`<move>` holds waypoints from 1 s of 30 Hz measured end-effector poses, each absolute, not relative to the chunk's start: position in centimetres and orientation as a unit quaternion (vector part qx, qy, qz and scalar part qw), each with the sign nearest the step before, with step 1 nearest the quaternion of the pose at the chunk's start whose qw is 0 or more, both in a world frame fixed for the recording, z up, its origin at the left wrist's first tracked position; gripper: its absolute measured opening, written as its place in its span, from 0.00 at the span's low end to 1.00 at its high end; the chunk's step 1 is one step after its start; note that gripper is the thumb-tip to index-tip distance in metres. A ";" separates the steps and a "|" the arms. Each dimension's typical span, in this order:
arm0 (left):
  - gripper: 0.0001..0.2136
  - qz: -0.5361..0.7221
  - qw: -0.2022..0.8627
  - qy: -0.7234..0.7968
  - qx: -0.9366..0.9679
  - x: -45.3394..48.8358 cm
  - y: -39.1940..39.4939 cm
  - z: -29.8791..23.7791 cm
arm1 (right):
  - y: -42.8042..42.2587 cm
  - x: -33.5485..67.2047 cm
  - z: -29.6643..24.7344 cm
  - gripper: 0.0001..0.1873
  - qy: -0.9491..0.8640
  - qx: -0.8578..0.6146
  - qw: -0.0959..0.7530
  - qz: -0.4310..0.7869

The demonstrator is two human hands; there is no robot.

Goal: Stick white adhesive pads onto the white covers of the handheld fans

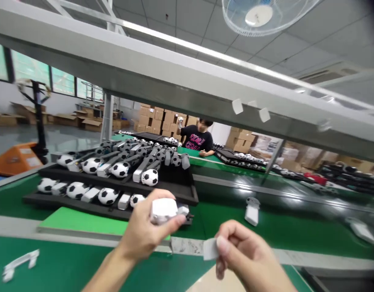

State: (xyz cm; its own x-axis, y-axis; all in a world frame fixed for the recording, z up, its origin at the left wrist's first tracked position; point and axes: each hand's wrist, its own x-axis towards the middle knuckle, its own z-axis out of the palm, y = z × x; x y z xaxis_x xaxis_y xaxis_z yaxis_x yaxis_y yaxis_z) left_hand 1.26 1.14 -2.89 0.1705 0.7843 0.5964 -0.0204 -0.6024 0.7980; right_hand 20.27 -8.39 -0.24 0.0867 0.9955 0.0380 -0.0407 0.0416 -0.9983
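Note:
My left hand (144,233) is closed around a white plastic part (164,211), held up above the green bench. My right hand (250,253) pinches a small flat white piece (210,248) between thumb and fingers, a little right of and below the left hand. Behind the hands lie black trays (177,192) stacked with several football-patterned toy parts (150,177) with white handles.
A loose white part (252,211) lies on the green conveyor belt (284,231). Another white bracket (19,263) lies on the bench at left. A grey frame beam (174,81) crosses overhead. A person in a black shirt (199,140) sits at the far side. Cardboard boxes (156,119) stand behind.

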 end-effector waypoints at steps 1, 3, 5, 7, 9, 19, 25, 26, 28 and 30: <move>0.13 0.570 0.290 0.244 0.729 1.4 0.9 -3.0 | -8.1 19.7 0.9 0.29 -0.451 -0.475 0.562 0.505; 0.11 0.557 0.152 0.180 0.796 1.6 0.6 -2.9 | -7.9 18.6 2.5 0.25 -0.426 -0.447 0.584 0.526; 0.11 0.548 0.036 0.143 0.823 1.7 0.5 -2.6 | -8.0 17.9 3.0 0.23 -0.419 -0.440 0.580 0.543; 0.11 0.536 -0.014 0.122 0.835 1.7 0.5 -2.2 | -8.1 17.6 2.8 0.21 -0.413 -0.444 0.565 0.559; 0.12 0.529 -0.029 0.109 0.841 1.8 0.5 -1.9 | -8.0 17.5 2.4 0.19 -0.409 -0.451 0.549 0.572; 0.09 0.490 0.007 0.092 0.867 1.5 0.5 -1.7 | -7.5 17.7 2.3 0.15 -0.400 -0.440 0.532 0.603; 0.08 0.470 0.035 0.087 0.878 1.3 0.4 -1.5 | -7.7 17.6 2.2 0.15 -0.416 -0.442 0.528 0.594; 0.08 0.468 0.041 0.085 0.879 1.3 0.4 -1.5 | -7.7 17.6 2.2 0.16 -0.418 -0.439 0.529 0.594; 0.09 0.465 0.055 0.084 0.880 1.2 0.4 -1.5 | -7.7 17.7 2.1 0.16 -0.419 -0.434 0.528 0.598; 0.10 0.467 0.068 0.083 0.878 1.2 0.4 -1.5 | -7.7 17.7 2.0 0.16 -0.419 -0.431 0.523 0.605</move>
State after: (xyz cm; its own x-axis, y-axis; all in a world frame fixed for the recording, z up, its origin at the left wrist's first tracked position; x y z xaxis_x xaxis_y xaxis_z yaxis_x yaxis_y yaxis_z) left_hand 1.21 0.41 -1.50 0.5504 0.2083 0.8085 0.0818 -0.9772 0.1961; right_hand 17.72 -7.67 2.04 -0.0816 0.9932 -0.0828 -0.2723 -0.1021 -0.9568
